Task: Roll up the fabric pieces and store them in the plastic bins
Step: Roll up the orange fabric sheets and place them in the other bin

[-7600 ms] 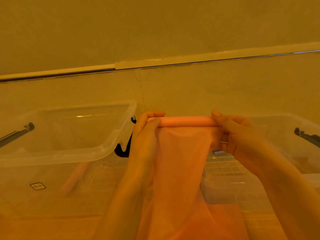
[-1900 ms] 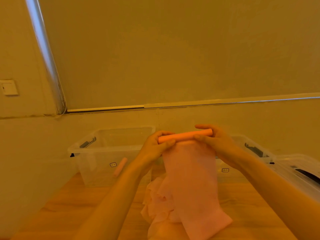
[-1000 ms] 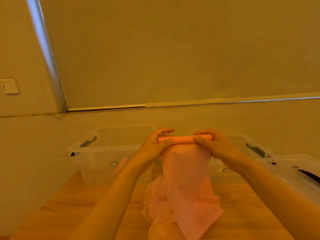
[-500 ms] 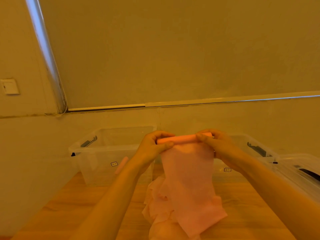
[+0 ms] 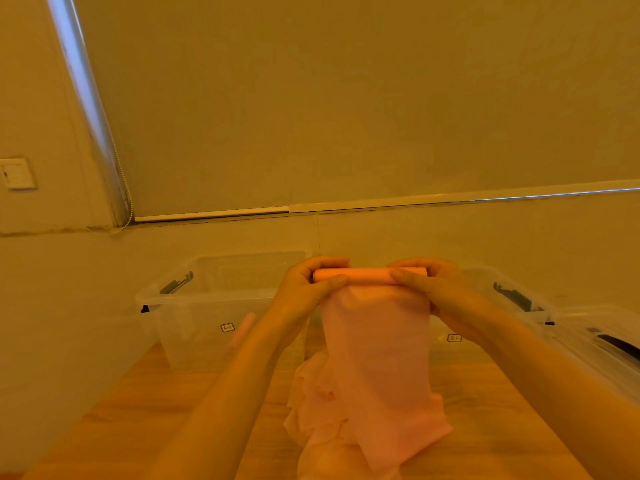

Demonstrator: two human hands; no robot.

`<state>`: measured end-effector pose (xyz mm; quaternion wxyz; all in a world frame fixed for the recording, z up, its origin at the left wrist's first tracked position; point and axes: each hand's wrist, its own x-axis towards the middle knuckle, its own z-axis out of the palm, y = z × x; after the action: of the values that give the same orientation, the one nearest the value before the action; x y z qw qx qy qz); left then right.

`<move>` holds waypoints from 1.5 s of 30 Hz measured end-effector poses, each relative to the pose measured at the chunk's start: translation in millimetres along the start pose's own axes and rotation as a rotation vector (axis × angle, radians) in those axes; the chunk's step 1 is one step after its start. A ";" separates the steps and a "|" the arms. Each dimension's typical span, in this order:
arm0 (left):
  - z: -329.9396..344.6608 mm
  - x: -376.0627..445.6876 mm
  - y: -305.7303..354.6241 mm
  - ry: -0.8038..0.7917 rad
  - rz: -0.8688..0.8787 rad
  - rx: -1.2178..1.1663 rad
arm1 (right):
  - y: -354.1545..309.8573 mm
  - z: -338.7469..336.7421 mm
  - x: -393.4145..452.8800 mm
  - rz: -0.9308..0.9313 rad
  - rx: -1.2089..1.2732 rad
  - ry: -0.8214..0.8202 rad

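Your left hand [image 5: 304, 289] and right hand [image 5: 433, 289] each held a clenched grip on the fabric roll [image 5: 369, 274], raised above the surface [image 5: 173, 410] between two bins [image 5: 207, 299].

Dim amber cast, soft focus, bowed edges

A wooden tabletop [image 5: 166, 407] is seen in the foreground, set against a plain wall [image 5: 346, 98]. A white wall switch [image 5: 16, 173] is mounted at the far left. A beaded cord [image 5: 119, 174] is hung beside a slanted metallic strip [image 5: 83, 91]. A pale horizontal rail [image 5: 381, 202] is fixed along the wall.
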<state>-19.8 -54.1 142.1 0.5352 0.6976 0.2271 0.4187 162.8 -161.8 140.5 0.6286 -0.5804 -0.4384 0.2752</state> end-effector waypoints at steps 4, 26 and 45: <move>0.6 0.6 -3.6 0.015 -0.071 0.010 | -2.0 -0.7 -1.6 -0.034 0.054 -0.025; 6.5 1.0 -2.2 0.029 -0.073 0.135 | -0.8 0.1 3.1 0.017 -0.011 -0.004; 3.5 -2.9 -3.0 0.002 -0.027 0.054 | -0.4 5.9 0.4 -0.059 0.016 -0.029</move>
<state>-18.1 -57.3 138.0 0.5217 0.7080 0.2482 0.4061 157.8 -158.6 140.6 0.6345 -0.5582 -0.4623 0.2685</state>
